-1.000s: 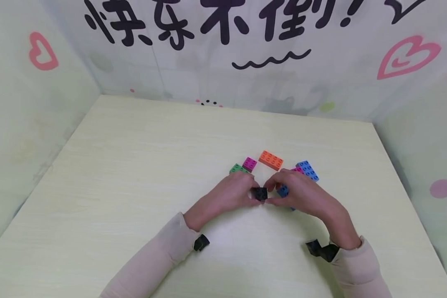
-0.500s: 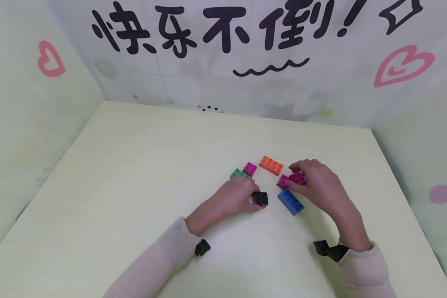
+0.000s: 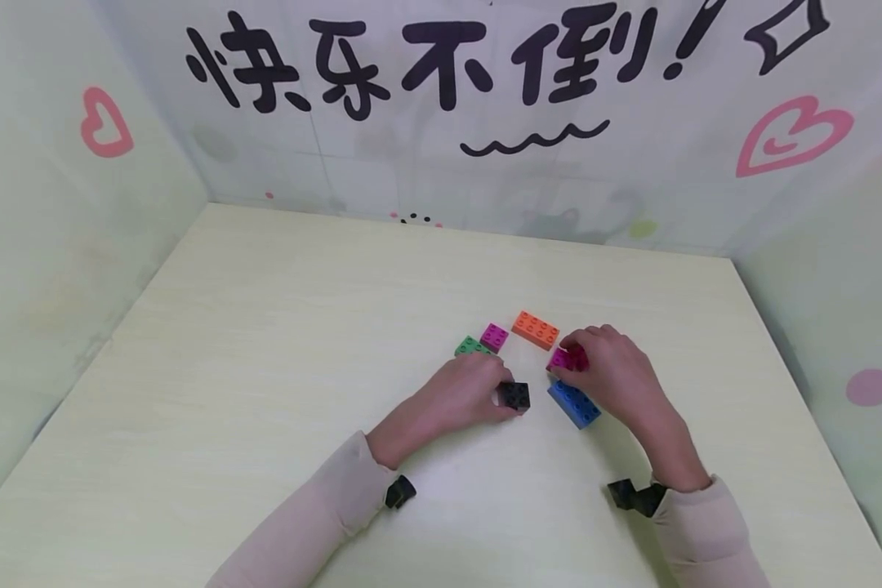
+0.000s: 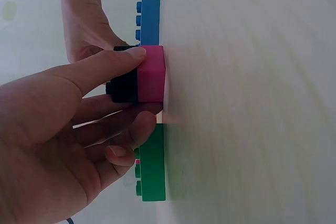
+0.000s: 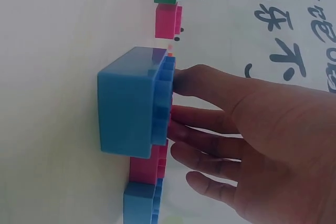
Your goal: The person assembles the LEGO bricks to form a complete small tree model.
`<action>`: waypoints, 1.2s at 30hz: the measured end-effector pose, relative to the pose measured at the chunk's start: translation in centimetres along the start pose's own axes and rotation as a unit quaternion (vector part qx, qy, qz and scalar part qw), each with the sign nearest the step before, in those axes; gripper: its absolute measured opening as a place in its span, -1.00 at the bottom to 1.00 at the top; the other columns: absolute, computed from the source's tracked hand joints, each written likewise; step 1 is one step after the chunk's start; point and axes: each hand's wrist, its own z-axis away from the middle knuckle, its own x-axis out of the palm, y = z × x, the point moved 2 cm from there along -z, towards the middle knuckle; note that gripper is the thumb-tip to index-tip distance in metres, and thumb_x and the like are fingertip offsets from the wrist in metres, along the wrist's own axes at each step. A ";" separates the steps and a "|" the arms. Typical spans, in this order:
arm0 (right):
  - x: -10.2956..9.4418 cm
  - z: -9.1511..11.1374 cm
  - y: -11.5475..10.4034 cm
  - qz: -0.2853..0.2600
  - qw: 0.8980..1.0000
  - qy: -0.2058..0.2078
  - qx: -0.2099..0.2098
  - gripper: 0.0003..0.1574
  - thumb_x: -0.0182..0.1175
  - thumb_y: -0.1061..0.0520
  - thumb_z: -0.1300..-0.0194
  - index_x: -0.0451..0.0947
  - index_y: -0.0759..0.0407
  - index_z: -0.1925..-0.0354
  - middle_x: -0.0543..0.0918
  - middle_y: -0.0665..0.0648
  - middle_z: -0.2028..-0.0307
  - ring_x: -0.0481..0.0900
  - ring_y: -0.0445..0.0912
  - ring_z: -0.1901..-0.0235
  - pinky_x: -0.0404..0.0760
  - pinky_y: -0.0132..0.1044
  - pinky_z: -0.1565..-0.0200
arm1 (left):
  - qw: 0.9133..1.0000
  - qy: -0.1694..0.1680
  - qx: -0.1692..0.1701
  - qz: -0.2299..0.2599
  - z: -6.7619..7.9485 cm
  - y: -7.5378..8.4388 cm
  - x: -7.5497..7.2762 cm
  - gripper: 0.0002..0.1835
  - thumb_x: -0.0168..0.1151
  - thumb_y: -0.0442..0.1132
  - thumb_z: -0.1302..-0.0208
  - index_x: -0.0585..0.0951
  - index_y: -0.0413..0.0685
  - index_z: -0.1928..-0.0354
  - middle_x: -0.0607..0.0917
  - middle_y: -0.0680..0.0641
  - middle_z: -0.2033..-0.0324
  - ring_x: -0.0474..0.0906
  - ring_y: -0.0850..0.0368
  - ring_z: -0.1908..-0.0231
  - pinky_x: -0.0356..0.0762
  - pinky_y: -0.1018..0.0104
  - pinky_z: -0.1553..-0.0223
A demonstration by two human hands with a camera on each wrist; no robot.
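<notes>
My left hand (image 3: 461,400): thumb and fingers pinch black brick (image 3: 517,396), studded, stacked on smooth-sided pink brick (image 4: 151,74); best held level, squeezed evenly. At 3 o'clock from stack, blue brick (image 3: 575,406), oblong, studs up; its end best left unbumped. At 2 o'clock, my right hand (image 3: 616,374): fingers parted about magenta brick (image 3: 559,359), contact hidden; square pinch on opposite sides advised. Farthest, past 12, orange brick (image 3: 535,330).

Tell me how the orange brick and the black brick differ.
The orange brick is long, while the black brick is short and squarish. The orange brick lies on the table; the black brick sits atop a pink brick, gripped by the left hand. Both have studs on top.
</notes>
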 end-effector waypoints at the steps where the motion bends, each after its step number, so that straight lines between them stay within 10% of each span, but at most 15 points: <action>1: 0.1 0.0 0.0 -0.001 1.000 -0.002 0.004 -0.49 0.51 -0.03 -0.05 0.65 0.25 0.12 0.63 0.20 0.25 0.51 0.07 0.22 0.59 -0.03 0.26 | 1.000 0.000 0.000 -0.001 0.0 0.0 0.0 -0.73 0.51 -0.03 -0.07 0.75 -0.03 0.28 0.67 0.16 0.43 0.48 0.31 0.38 0.44 0.48 0.28; 9: -0.2 0.1 0.0 -0.001 1.000 0.018 -0.009 -0.51 0.50 -0.05 -0.06 0.65 0.23 0.15 0.62 0.18 0.27 0.48 0.04 0.22 0.61 -0.07 0.31 | 1.000 -0.002 -0.007 -0.009 0.0 0.2 0.1 -0.71 0.51 -0.01 -0.07 0.75 -0.03 0.27 0.68 0.15 0.41 0.50 0.30 0.37 0.45 0.48 0.33; 15: -2.5 0.8 -0.7 -0.080 0.989 0.075 -0.098 -0.60 0.54 0.09 0.01 0.66 0.12 0.18 0.59 0.02 0.29 0.48 -0.08 0.27 0.59 -0.17 0.39 | 1.000 -0.003 -0.005 -0.015 -0.1 0.1 0.0 -0.70 0.50 0.01 -0.08 0.73 -0.03 0.26 0.66 0.13 0.40 0.48 0.29 0.38 0.44 0.48 0.34; 22: -3.5 1.5 -2.4 -0.159 0.968 0.026 -0.193 -0.52 0.52 0.16 -0.02 0.64 -0.04 0.05 0.57 -0.16 0.15 0.45 -0.23 0.22 0.57 -0.34 0.33 | 1.000 -0.007 -0.012 -0.010 0.1 -0.1 -0.1 -0.69 0.48 0.04 -0.09 0.72 -0.01 0.25 0.62 0.11 0.37 0.47 0.29 0.36 0.44 0.47 0.34; 36: -2.1 1.4 -4.2 -0.131 0.968 -0.050 -0.209 -0.60 0.49 0.09 -0.07 0.67 -0.06 0.07 0.60 -0.17 0.13 0.50 -0.19 0.09 0.59 -0.20 0.21 | 1.000 -0.002 0.008 0.007 0.0 -0.5 0.0 -0.68 0.49 0.03 -0.08 0.68 -0.04 0.29 0.55 0.14 0.50 0.42 0.28 0.46 0.37 0.50 0.45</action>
